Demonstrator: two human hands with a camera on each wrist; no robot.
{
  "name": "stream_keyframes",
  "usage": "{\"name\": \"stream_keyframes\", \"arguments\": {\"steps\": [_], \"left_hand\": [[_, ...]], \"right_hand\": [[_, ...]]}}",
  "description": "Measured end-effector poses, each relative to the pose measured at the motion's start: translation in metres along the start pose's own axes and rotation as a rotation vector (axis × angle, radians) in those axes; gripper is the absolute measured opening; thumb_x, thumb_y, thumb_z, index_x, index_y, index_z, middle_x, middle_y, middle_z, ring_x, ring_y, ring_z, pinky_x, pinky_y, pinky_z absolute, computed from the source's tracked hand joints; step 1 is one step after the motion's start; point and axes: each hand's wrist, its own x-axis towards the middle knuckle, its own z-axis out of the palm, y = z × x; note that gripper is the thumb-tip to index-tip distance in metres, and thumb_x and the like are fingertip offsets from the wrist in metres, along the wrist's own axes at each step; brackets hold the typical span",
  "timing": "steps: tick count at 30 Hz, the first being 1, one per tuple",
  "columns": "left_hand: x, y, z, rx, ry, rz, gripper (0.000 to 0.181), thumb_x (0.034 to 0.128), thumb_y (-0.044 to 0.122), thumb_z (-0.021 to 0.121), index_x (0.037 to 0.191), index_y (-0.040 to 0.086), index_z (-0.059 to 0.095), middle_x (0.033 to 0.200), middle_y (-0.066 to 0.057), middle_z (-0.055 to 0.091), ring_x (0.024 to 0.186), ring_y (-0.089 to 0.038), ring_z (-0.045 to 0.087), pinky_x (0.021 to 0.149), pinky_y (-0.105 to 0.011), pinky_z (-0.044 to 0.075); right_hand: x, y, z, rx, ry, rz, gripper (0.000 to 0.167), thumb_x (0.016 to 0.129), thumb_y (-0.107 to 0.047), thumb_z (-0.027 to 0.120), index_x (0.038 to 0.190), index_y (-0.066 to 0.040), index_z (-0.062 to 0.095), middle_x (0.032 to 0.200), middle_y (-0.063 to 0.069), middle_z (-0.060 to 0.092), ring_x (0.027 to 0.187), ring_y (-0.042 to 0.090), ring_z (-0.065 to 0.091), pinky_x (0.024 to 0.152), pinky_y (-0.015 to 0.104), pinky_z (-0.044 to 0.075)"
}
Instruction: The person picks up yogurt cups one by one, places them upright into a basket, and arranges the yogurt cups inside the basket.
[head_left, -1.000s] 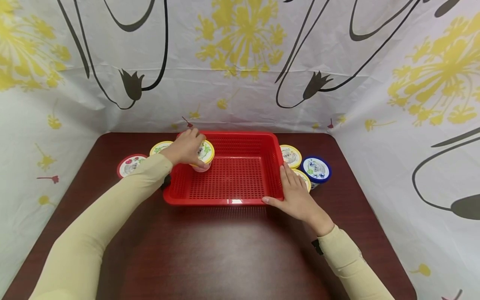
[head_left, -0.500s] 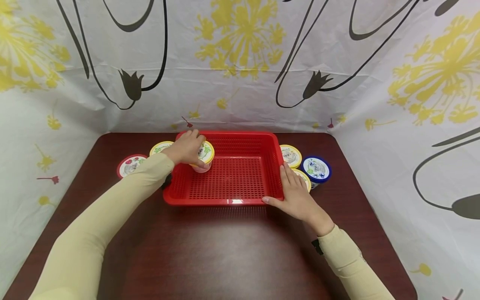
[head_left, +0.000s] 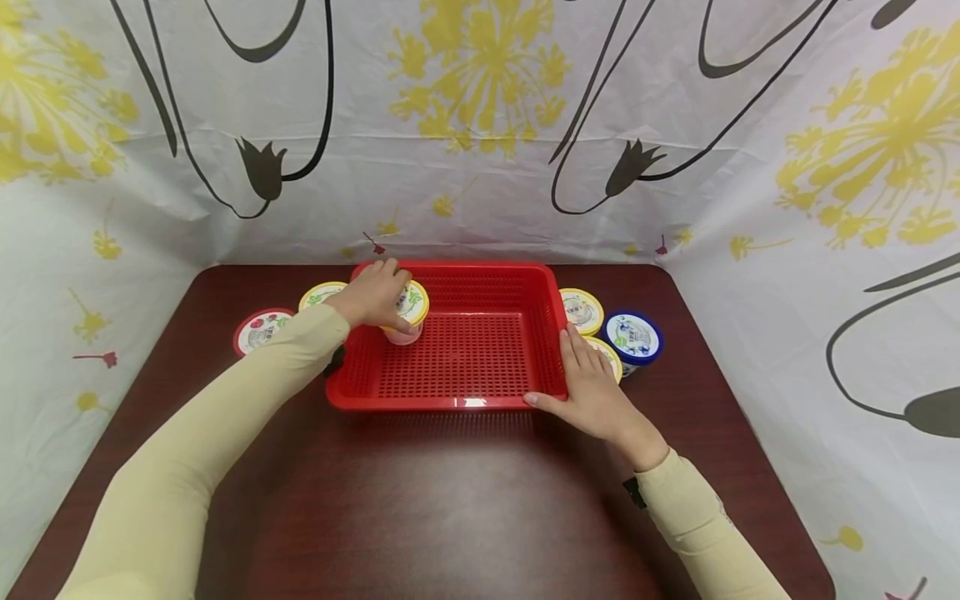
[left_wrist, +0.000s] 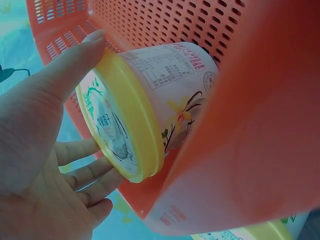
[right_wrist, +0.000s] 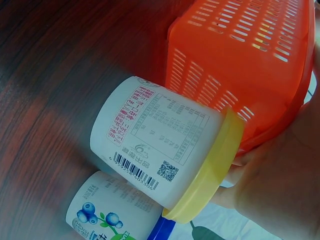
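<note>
My left hand (head_left: 371, 297) is inside the left end of a red plastic basket (head_left: 431, 405). Its thumb and fingers hold opposite edges of the yellow lid of a white paper tub (head_left: 414, 304). In the left wrist view, this tub (left_wrist: 165, 75) has a vanilla flower print and stands against the perforated wall. My right hand (head_left: 596, 393) rests at the basket's front right corner. Its fingers lie fairly straight along the right side, with the thumb on the front rim. The right wrist view has a yellow-lidded tub (right_wrist: 160, 142) partly covering the fingers.
Left of the basket stand a red-lidded tub (head_left: 261, 330) and another yellow-lidded tub (head_left: 321, 293). To its right are two yellow-lidded tubs, one at the back (head_left: 582, 311), and a blue-lidded tub (head_left: 633, 336). A patterned cloth (head_left: 480, 208) hangs behind the dark wooden table (head_left: 450, 508).
</note>
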Motion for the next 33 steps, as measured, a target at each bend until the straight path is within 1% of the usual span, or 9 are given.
{"name": "stream_keyframes", "arguments": {"steps": [6,13,25,33], "left_hand": [[0.0001,0.0006,-0.0012,-0.006,-0.003,0.003,0.098,0.0729,0.056,0.082,0.142,-0.003,0.044,0.130,-0.024,0.046,0.116,-0.039,0.046,0.107,-0.052,0.039],[0.0013,-0.0008,0.0009,-0.019,-0.002,0.010,0.094,0.0754,0.053,0.081,0.141,-0.003,0.045,0.130,-0.024,0.048,0.117,-0.039,0.048,0.106,-0.052,0.040],[-0.0012,-0.0001,-0.0015,-0.008,-0.001,0.030,0.090,0.0781,0.054,0.078,0.138,-0.006,0.047,0.128,-0.025,0.049,0.116,-0.040,0.048,0.106,-0.053,0.040],[-0.0022,0.0001,-0.0023,-0.017,-0.020,0.019,0.089,0.0791,0.053,0.078,0.140,-0.004,0.046,0.131,-0.024,0.048,0.120,-0.040,0.048,0.108,-0.053,0.039]], "right_hand": [[-0.0001,0.0002,0.0004,0.002,0.001,0.000,0.117,0.082,-0.076,0.055,0.160,-0.007,0.000,0.169,0.010,-0.004,0.156,0.035,0.007,0.122,0.065,0.014],[-0.0006,-0.0019,-0.0016,0.001,-0.012,0.006,0.118,0.082,-0.076,0.055,0.159,-0.008,-0.002,0.169,0.010,-0.005,0.156,0.035,0.006,0.122,0.065,0.014],[-0.0001,-0.0006,-0.0008,-0.004,-0.010,0.004,0.118,0.082,-0.075,0.055,0.159,-0.007,-0.002,0.169,0.011,-0.004,0.156,0.036,0.008,0.122,0.066,0.013],[-0.0004,-0.0018,-0.0019,0.000,-0.010,0.003,0.118,0.082,-0.076,0.055,0.159,-0.006,0.000,0.169,0.011,-0.003,0.156,0.036,0.008,0.122,0.065,0.013]]}}
